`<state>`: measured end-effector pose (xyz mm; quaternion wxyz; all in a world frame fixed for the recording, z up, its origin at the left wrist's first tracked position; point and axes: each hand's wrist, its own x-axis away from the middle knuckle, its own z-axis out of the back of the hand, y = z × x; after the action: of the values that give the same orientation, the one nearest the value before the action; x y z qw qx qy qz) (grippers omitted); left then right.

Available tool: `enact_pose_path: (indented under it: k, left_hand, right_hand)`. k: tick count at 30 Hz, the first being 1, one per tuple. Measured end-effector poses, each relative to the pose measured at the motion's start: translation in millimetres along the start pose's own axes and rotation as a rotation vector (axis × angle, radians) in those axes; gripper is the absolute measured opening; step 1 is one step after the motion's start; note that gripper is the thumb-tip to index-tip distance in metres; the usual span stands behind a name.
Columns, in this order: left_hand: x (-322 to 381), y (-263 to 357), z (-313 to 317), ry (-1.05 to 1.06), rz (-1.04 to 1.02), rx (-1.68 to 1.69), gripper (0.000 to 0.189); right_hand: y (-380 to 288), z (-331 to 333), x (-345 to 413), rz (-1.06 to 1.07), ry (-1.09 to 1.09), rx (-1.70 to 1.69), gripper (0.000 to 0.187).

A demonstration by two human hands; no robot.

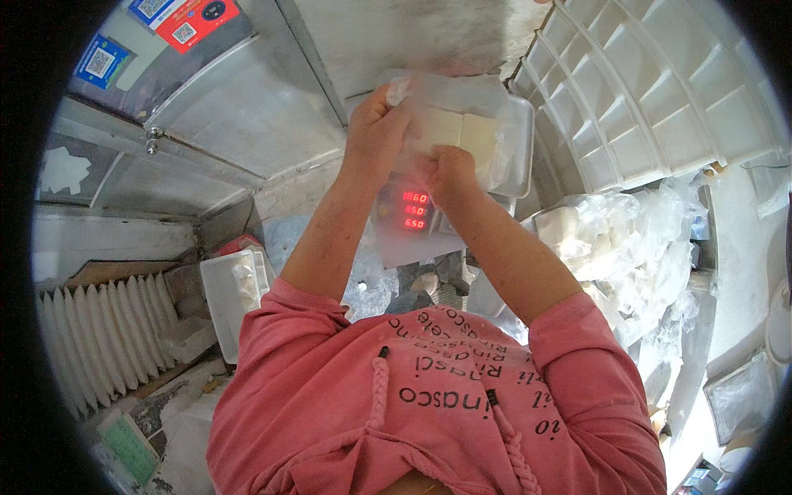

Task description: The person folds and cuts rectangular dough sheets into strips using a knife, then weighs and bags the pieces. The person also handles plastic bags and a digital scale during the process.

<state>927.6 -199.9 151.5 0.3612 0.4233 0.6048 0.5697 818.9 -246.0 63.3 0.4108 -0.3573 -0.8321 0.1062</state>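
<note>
My left hand (377, 130) grips the gathered edge of a clear plastic bag (399, 91) at the far left of a weighing scale. Close by, my right hand (455, 173) has its fingers curled on the bag's near side; haze blurs the fingertips. Pale yellow slabs (479, 133), which look like tofu, show beside and beyond my hands, with thin plastic about them. Whether they lie fully inside the bag cannot be made out. Beneath them is a metal tray (528, 148) on the scale. The scale's lit red display (414, 210) faces me, below my wrists.
A white plastic crate (631, 105) stands tilted at the right. Bundled clear plastic bags (619, 247) are heaped below it. Metal cabinet doors (247, 105) with a knob (153, 139) are at the left. A white bin (226, 309) and a ribbed radiator (111, 334) sit lower left.
</note>
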Motion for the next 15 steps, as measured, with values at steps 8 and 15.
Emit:
enact_pose_path:
  k: [8,15]
  left_hand:
    - [8.0,0.6,1.2,-0.015,0.071,0.011,0.03]
    - [5.2,17.3,-12.8,-0.034,0.046,0.135,0.026]
  right_hand:
    - [-40.2,6.6,53.2,-0.019,0.068,0.633,0.033]
    - [-98.4,52.4,16.1,0.641,-0.245,2.378,0.036]
